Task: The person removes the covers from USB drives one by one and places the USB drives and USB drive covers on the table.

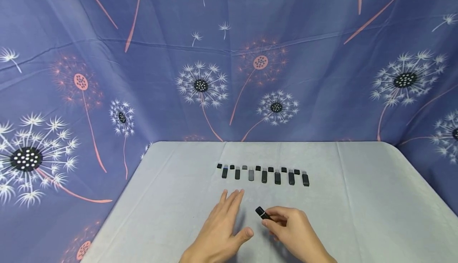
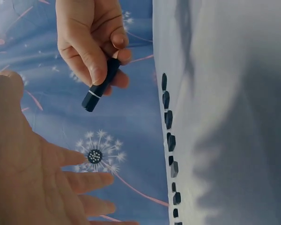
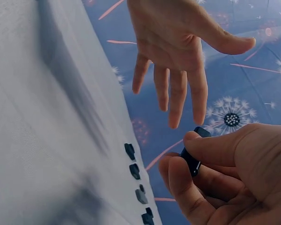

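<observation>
Between thumb and fingers, my right hand [image 1: 295,229] pinches a black USB stick [image 2: 101,86] with a thin pale band around it, held above the table. A black cap seems to sit on its end, beyond the band. To its left, my left hand [image 1: 223,231] is held out with straight, spread fingers and touches nothing. Farther back on the table lie several uncapped USB sticks in a row, among them a grey one [image 1: 251,174] and a black one at the right end [image 1: 305,178]. Small caps [image 1: 258,168] lie beside their metal plugs.
The white-covered table [image 1: 171,199] has rounded far corners. Behind and beside it hangs a blue cloth [image 1: 315,76] printed with dandelions. The row of sticks runs across the table, beyond both hands.
</observation>
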Demonstrator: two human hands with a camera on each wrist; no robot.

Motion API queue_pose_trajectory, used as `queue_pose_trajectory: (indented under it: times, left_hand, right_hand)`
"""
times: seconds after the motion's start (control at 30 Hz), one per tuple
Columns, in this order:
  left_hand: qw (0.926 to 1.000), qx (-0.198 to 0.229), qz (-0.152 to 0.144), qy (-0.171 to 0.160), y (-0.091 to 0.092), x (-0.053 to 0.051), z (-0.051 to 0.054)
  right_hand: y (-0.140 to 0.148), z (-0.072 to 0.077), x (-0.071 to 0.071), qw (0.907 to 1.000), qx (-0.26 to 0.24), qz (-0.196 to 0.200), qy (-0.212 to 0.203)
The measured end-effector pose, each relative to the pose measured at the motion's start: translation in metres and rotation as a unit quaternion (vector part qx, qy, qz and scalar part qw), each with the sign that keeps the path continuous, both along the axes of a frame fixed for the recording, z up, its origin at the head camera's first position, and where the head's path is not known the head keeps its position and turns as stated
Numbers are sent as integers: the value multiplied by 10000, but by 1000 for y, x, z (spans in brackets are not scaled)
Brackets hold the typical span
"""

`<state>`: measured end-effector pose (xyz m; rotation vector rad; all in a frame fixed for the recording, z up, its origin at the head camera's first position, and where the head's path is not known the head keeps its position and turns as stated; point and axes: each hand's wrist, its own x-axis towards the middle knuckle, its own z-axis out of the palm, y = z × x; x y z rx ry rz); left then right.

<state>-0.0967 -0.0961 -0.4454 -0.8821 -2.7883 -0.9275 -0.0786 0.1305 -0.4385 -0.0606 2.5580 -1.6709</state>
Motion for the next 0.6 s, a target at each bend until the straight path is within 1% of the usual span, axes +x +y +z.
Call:
queue_pose_trajectory:
  times: [0.13, 0.3, 0.4, 0.53, 0.6]
  left_hand:
    - [9995, 103, -82, 287, 5, 0, 4]
    - [9990, 157, -167, 374, 11, 0, 11]
    - [9983, 248, -182, 505, 14, 1, 13]
    - [9968, 372, -213, 679, 18, 1, 14]
    - [9965, 424, -269, 669, 20, 1, 14]
  right_hand:
    - [1, 4, 3, 10000, -6, -54, 6]
    - [3, 8, 6, 9999, -33, 25, 125]
    - [5, 9, 7, 9996, -120, 144, 206]
    - [6, 10, 9, 9990, -166, 285, 289]
    - [7, 10, 9, 9988, -104, 322, 362]
